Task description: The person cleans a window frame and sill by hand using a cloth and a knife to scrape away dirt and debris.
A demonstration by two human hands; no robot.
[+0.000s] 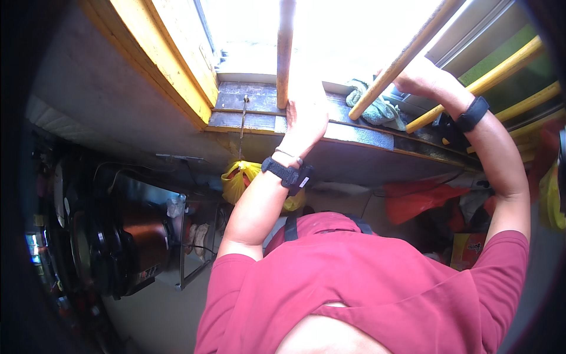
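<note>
My left hand [308, 117] rests on the windowsill [261, 119] just right of a yellow wooden window bar [284, 53]; glare washes out its fingers. My right hand [413, 79] is raised past another wooden bar [398, 64], close to the window's metal frame. Its fingers are partly hidden by that bar and bright light, so what they hold cannot be told. A crumpled green-grey cloth [381, 110] lies on the sill below my right hand, partly behind the bar.
A yellow plastic bag [239, 177] hangs from a hook below the sill. Further yellow bars [504, 73] cross the window at right. A dark appliance [141, 239] stands at lower left beside a metal-framed stand [182, 265]. Red plastic [420, 199] and a printed box [468, 251] lie below the sill.
</note>
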